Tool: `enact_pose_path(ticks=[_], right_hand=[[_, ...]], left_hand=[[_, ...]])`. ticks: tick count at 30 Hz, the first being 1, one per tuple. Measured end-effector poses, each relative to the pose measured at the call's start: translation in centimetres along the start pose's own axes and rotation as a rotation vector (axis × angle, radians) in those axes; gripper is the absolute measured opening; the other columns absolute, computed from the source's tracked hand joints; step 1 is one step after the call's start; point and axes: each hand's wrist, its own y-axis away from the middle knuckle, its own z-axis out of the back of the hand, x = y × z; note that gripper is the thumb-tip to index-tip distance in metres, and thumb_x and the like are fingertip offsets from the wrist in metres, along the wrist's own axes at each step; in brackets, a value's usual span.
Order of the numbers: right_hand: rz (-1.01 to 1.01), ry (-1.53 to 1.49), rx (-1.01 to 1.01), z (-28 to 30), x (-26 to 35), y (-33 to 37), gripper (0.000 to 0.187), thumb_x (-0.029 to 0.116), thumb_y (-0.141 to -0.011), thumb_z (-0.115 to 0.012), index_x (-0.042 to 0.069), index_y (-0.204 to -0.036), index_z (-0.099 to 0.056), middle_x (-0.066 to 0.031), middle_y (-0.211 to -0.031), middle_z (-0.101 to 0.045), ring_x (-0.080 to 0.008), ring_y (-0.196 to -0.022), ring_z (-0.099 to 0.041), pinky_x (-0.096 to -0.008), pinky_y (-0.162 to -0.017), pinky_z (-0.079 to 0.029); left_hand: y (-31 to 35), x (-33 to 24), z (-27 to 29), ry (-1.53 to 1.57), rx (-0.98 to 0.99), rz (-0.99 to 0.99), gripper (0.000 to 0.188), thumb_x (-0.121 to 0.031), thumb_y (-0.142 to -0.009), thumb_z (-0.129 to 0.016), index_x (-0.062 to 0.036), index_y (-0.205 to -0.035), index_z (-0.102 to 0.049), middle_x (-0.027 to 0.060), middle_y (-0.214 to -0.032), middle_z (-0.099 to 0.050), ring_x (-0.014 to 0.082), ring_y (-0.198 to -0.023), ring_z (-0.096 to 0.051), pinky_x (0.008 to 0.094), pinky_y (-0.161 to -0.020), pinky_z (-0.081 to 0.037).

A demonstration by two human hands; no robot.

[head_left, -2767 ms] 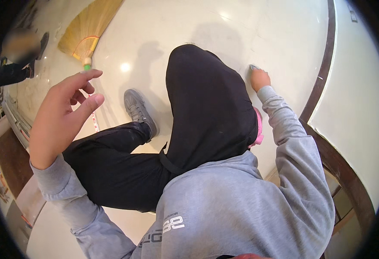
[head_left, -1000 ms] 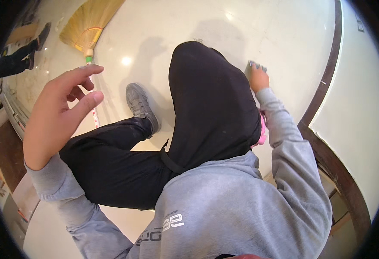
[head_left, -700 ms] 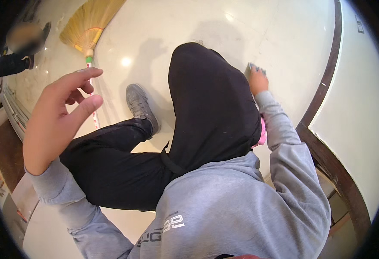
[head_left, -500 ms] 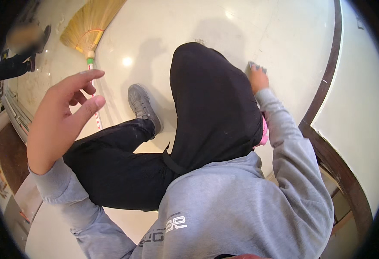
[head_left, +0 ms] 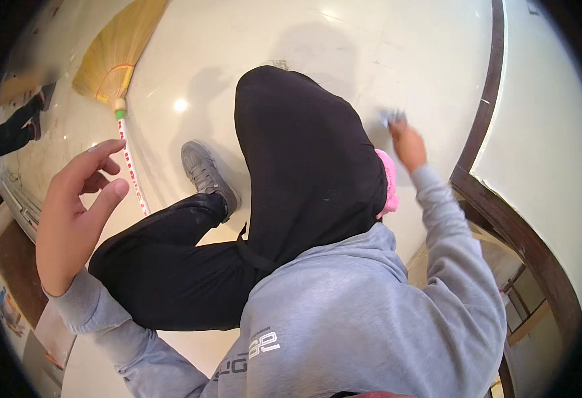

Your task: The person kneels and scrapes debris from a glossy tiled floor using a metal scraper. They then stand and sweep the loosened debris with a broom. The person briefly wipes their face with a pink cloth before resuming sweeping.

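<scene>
My left hand [head_left: 79, 212] is raised in the air with thumb and fingers curved apart, and nothing is in it. A straw broom [head_left: 113, 73] with a red-and-white handle lies on the floor just beyond that hand. On the right, my right hand [head_left: 407, 144] reaches past my thigh, its fingers closed on a small grey-blue rag or pad [head_left: 393, 117], blurred by motion. Whether it touches the floor I cannot tell. A pink thing [head_left: 387, 184], partly hidden by my leg, lies between the thigh and my right forearm.
Shiny pale floor [head_left: 317, 46] surrounds me, with dark scuffs [head_left: 280, 64] beyond my knee. A dark brown edging strip [head_left: 476, 132] curves along the right side. Another person's legs [head_left: 12, 129] show at the far left, near stacked long strips [head_left: 18, 192].
My right hand has drawn back a little toward me with the grey-blue thing. The view has shifted, showing more of the pink thing. My left hand keeps its curved pose.
</scene>
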Motion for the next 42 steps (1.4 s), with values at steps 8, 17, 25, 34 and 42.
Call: enact_pose_path(ticks=[8,17,25,34,42], right_hand=[[-0.149,0.116,0.15,-3.9,0.4,-2.0,0.027,0.02,-0.092,-0.051,0.012,-0.117,-0.059,-0.0206,-0.128,-0.054,-0.0409,-0.087,-0.064,-0.0464,-0.075,-0.053],[-0.177,0.136,0.12,-5.8,2.0,1.6,0.031,0.018,-0.092,-0.048,0.01,-0.121,-0.057,-0.0196,-0.117,-0.06,-0.0391,-0.079,-0.065,-0.0482,-0.067,-0.053],[-0.072,0.104,0.158,-5.7,2.5,1.9,0.038,0.015,-0.088,-0.048,0.014,-0.125,-0.055,-0.0245,-0.134,-0.048,-0.0412,-0.08,-0.066,-0.0467,-0.068,-0.055],[-0.251,-0.054,0.04,-4.6,2.8,2.5,0.033,0.022,-0.089,-0.052,0.012,-0.12,-0.057,-0.0184,-0.129,-0.055,-0.0383,-0.084,-0.066,-0.0469,-0.071,-0.053],[-0.376,0.02,-0.16,-5.4,-8.5,6.0,0.03,0.022,-0.091,-0.051,0.013,-0.117,-0.061,-0.0179,-0.118,-0.06,-0.0393,-0.085,-0.065,-0.0489,-0.074,-0.052]], left_hand=[[-1.9,0.5,0.0,0.01,0.045,0.073,0.041,-0.007,-0.087,-0.062,-0.0048,-0.127,-0.057,0.001,-0.094,-0.054,0.0081,-0.077,-0.048,0.0228,-0.074,-0.042],[-2.1,-0.1,0.1,-0.024,0.025,0.007,0.041,-0.005,-0.087,-0.062,-0.0047,-0.127,-0.057,0.0017,-0.094,-0.055,0.0083,-0.078,-0.049,0.0235,-0.075,-0.043],[-2.1,-0.9,-0.8,-0.032,0.077,0.014,0.041,-0.004,-0.087,-0.06,-0.0045,-0.127,-0.056,0.0022,-0.096,-0.055,0.0096,-0.078,-0.049,0.0235,-0.075,-0.043],[-3.5,-1.6,-1.0,0.003,0.06,0.073,0.039,-0.007,-0.087,-0.062,-0.003,-0.126,-0.057,0.0031,-0.092,-0.056,0.0091,-0.076,-0.05,0.024,-0.075,-0.044],[-4.9,-2.3,-1.2,-0.025,0.102,0.028,0.038,-0.006,-0.089,-0.06,-0.0021,-0.127,-0.055,0.0008,-0.091,-0.055,0.007,-0.075,-0.048,0.0219,-0.071,-0.042]])
